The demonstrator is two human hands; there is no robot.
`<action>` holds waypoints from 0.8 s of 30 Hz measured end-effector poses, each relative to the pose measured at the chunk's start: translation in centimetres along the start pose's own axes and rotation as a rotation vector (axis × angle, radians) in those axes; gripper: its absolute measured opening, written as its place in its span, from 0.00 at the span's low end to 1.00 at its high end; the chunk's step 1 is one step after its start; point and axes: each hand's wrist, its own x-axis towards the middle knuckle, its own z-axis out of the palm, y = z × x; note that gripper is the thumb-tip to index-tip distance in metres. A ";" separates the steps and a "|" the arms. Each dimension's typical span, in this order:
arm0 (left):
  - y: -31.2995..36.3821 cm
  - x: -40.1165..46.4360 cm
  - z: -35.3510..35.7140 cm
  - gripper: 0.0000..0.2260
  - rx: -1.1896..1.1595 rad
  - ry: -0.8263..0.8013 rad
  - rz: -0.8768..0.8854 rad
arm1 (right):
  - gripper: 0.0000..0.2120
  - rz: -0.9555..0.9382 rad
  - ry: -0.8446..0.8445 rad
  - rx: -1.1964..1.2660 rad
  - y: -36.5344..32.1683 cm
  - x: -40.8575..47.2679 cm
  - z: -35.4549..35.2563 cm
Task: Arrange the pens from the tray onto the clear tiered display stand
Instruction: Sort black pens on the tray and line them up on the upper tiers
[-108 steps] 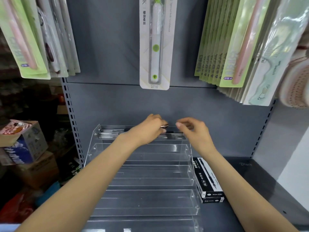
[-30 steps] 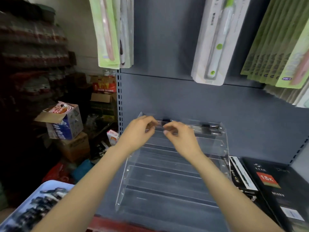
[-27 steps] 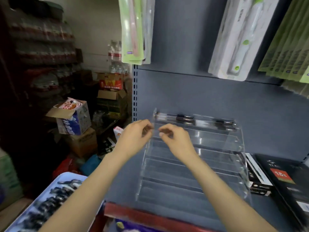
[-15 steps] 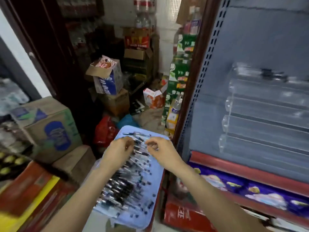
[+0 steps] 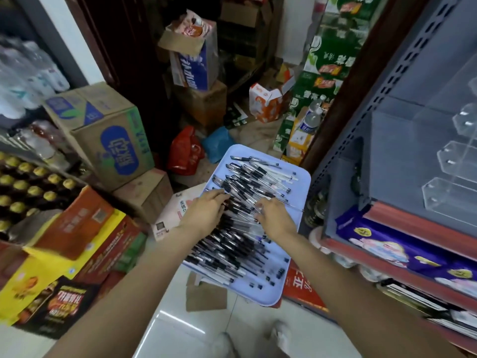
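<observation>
Both hands low over the tray (image 5: 296, 257), which carries the heap of pens (image 5: 240, 228). Left hand (image 5: 205, 213) lies on the pens, fingers reaching in; right hand (image 5: 275, 218) fingers curl down among them. Cannot tell whether either grips one. Clear stand (image 5: 454, 177) up right of the right hand, on the shelf (image 5: 402, 223). Cardboard boxes (image 5: 111, 140) beyond the left hand.

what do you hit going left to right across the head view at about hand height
orange cardboard box → pink and white carton → left hand on the black pens → right hand → pale blue plastic tray → clear tiered acrylic display stand
</observation>
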 end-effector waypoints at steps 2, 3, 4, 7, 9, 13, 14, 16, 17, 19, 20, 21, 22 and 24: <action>-0.1 1.1 -0.3 0.17 0.009 -0.019 -0.018 | 0.11 0.020 -0.026 0.024 -0.1 0.6 -0.1; -0.1 1.6 -0.4 0.15 0.015 -0.039 -0.029 | 0.10 0.030 -0.044 0.040 -0.1 0.9 -0.2; -0.1 2.1 -0.6 0.13 0.016 -0.065 -0.041 | 0.10 0.039 -0.064 0.053 -0.2 1.1 -0.3; 0.3 3.1 -0.8 0.10 -0.049 -0.146 -0.088 | 0.09 0.070 -0.118 0.087 -0.3 1.5 -0.7; 0.3 3.9 -0.8 0.10 -0.106 -0.181 -0.103 | 0.09 0.079 -0.124 0.114 -0.3 1.7 -0.8; -0.2 5.3 -0.1 0.05 -0.238 -0.228 -0.107 | 0.06 0.063 -0.127 0.107 -0.6 2.0 -1.0; -0.3 5.6 -0.1 0.04 -0.257 -0.245 -0.095 | 0.06 0.066 -0.133 0.097 -0.6 2.1 -1.0; -0.3 6.1 0.0 0.04 -0.263 -0.272 -0.069 | 0.05 0.079 -0.147 0.069 -0.6 2.3 -0.9; -0.3 6.3 -0.2 0.04 -0.246 -0.284 -0.055 | 0.05 0.081 -0.157 0.056 -0.7 2.5 -0.9; -0.4 6.7 -0.3 0.04 -0.201 -0.282 -0.023 | 0.12 0.093 -0.182 0.053 -0.6 2.8 -0.9; -0.5 6.8 -0.3 0.02 -0.211 -0.261 -0.016 | 0.15 0.102 -0.202 0.070 -0.6 2.9 -1.0; -0.7 6.8 -0.3 0.03 -0.252 -0.240 -0.017 | 0.18 0.110 -0.224 0.093 -0.6 3.1 -1.0; -0.9 6.8 -0.2 0.05 -0.308 -0.222 -0.015 | 0.21 0.116 -0.241 0.118 -0.5 3.2 -1.1; -1.2 6.2 -0.2 0.04 -0.393 -0.226 -0.018 | 0.23 0.115 -0.260 0.151 -0.7 3.2 -1.3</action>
